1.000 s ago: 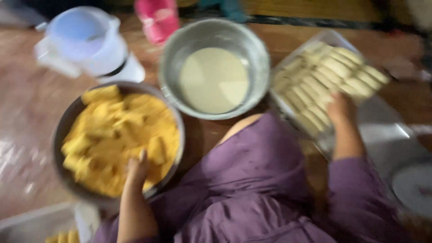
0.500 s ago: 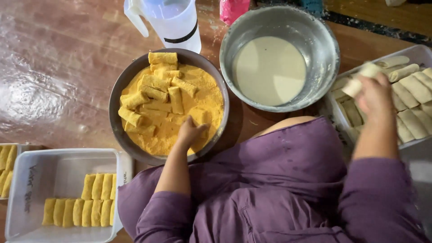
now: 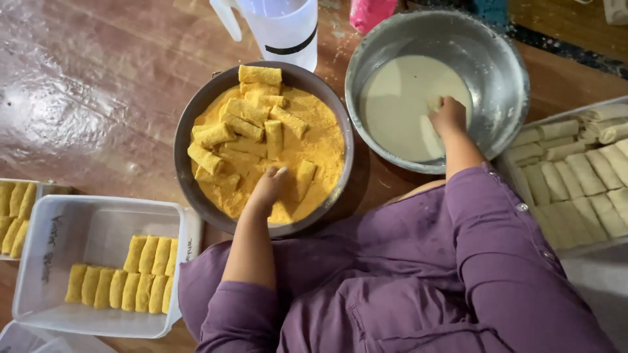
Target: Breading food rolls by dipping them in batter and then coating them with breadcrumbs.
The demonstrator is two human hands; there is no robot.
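My left hand (image 3: 268, 188) rests in a dark round bowl (image 3: 190, 131) of yellow crumbs, fingers on the crumbs beside a coated roll (image 3: 304, 180). Several more crumb-coated rolls (image 3: 229, 131) lie in that bowl. My right hand (image 3: 449, 116) is down in a steel bowl (image 3: 497, 72) of pale batter (image 3: 399, 98), closed on a pale roll (image 3: 430, 136) that is partly sunk in the batter. Purple sleeves cover both my arms.
Pale uncoated rolls (image 3: 575, 176) fill a tray at the right. A white plastic container (image 3: 98, 222) at lower left holds rows of coated rolls (image 3: 124, 281); another container (image 3: 16, 209) of rolls lies at the left edge. A white jug (image 3: 281, 26) and a pink object (image 3: 373, 13) stand behind the bowls.
My right hand has carried a pale roll from the right tray into the batter bowl. My left hand has stayed in the crumb bowl. The view has shifted down and left.
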